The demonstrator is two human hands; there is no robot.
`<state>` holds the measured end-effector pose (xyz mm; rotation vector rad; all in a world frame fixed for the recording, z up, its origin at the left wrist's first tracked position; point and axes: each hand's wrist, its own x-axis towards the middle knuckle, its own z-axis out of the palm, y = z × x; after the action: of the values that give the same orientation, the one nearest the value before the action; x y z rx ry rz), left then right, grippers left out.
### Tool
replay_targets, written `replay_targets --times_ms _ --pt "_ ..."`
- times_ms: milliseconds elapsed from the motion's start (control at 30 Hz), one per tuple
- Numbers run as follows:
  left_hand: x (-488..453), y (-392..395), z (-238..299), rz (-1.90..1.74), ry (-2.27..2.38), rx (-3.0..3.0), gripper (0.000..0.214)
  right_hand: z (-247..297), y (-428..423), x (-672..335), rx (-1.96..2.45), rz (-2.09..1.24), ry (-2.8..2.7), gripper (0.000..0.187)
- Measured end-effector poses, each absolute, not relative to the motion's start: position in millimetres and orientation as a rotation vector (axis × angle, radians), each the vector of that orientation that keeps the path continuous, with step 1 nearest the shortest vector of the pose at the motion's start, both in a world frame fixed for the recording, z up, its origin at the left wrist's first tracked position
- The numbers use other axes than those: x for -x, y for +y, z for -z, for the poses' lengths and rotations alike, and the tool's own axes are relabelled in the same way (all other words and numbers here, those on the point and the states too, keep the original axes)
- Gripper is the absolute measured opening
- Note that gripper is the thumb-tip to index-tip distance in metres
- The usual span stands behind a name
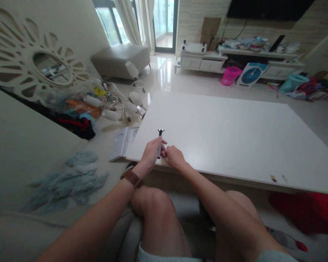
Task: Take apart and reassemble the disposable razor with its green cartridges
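Note:
My left hand [153, 150], with a brown-strapped watch at the wrist, is closed around a slim tool [159, 145] over the near left edge of the white table [224, 134]. The tool has a grey handle, a dark neck and a shiny T-shaped head pointing away from me; I cannot tell its exact kind. Close beside the handle's lower end, my right hand [175, 156] is closed with its fingers pinched. Something small and dark shows at those fingertips, too small to make out.
An open white box [123, 142] leans by the table's left end. Lamp shades [129, 106] and bagged things lie on the floor beyond. Blue-grey cloth [76, 178] lies at left. Two small items, one a dark piece [273, 178], rest near the table's right front edge.

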<state>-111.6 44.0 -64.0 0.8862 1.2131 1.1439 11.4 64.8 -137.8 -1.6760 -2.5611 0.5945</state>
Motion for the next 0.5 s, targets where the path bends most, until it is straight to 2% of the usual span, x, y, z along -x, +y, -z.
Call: replay_targets --times_ms 167,500 --pt "104.9 38.7 66.7 -1.08 1.225 -0.95 0.025 142.1 69.7 -12.7 1.779 -0.726 -2.492 0.021" --pt "101.4 33.8 70.1 -1.003 1.161 -0.988 0.036 134.0 70.2 -12.2 1.806 -0.868 -2.462 0.016"
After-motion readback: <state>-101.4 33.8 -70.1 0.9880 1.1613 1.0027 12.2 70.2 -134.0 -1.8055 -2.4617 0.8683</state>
